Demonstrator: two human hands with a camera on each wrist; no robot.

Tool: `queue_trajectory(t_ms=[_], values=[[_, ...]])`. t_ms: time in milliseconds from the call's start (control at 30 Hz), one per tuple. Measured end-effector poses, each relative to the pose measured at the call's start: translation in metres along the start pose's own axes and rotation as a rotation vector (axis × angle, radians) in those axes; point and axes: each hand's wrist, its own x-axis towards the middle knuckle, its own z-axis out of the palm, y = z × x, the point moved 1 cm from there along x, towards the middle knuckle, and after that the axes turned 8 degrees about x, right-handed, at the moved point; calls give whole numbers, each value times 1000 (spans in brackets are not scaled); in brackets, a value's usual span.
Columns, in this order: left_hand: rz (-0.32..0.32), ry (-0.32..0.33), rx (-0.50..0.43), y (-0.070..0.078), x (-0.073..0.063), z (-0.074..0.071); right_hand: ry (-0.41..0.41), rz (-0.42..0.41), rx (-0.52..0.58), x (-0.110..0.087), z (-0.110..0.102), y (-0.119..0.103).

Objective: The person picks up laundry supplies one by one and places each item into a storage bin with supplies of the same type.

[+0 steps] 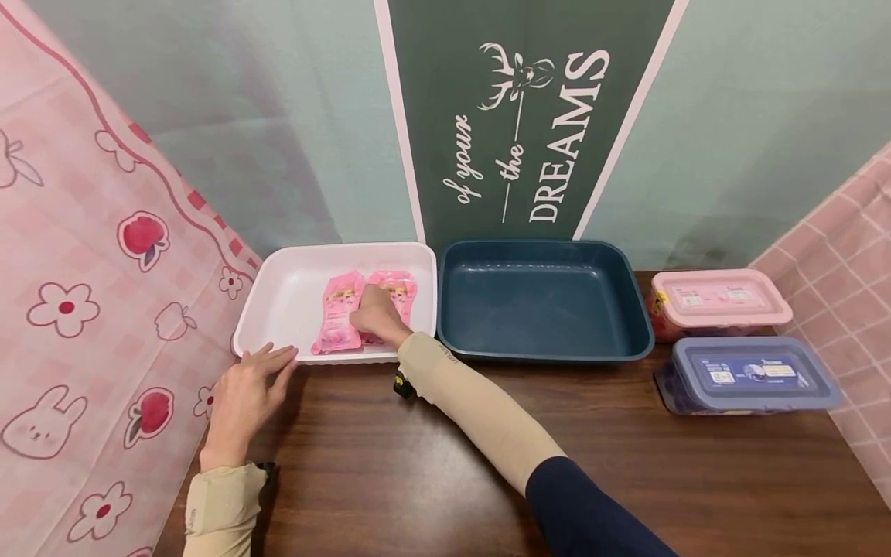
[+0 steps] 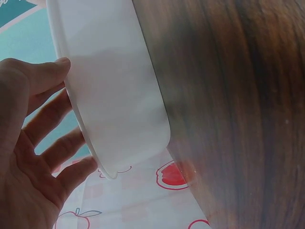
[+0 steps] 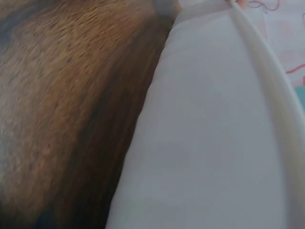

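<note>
In the head view, two pink printed pouches, a left one point(image 1: 337, 321) and a right one point(image 1: 397, 286), lie side by side in the white tray point(image 1: 278, 298). My right hand point(image 1: 379, 313) reaches over the tray's front rim and is down between them, touching them. Its fingertips are hidden, so whether they pinch a pouch does not show. My left hand point(image 1: 247, 391) rests its fingertips on the tray's front left corner. Seen from the left wrist, the thumb and loosely spread fingers point(image 2: 62, 143) touch the rim. The right wrist view shows mostly the tray's outer wall point(image 3: 205, 124).
A dark blue tray point(image 1: 546, 354) stands right beside the white one. Farther right are a pink-lidded box point(image 1: 724, 298) and a blue-lidded box point(image 1: 755, 375). Printed cloths hang behind and on both sides of the brown wooden table point(image 1: 418, 480).
</note>
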Motion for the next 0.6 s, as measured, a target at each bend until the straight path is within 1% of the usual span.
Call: queue_trajectory(t_ms=[100, 233, 600], values=[[3, 1, 5, 0, 0, 0, 24, -4, -3, 1, 0, 3], [3, 1, 7, 0, 1, 0, 42, -30, -12, 2, 1, 6], [21, 11, 5, 1, 1, 0, 38, -106, -86, 0, 1, 11]])
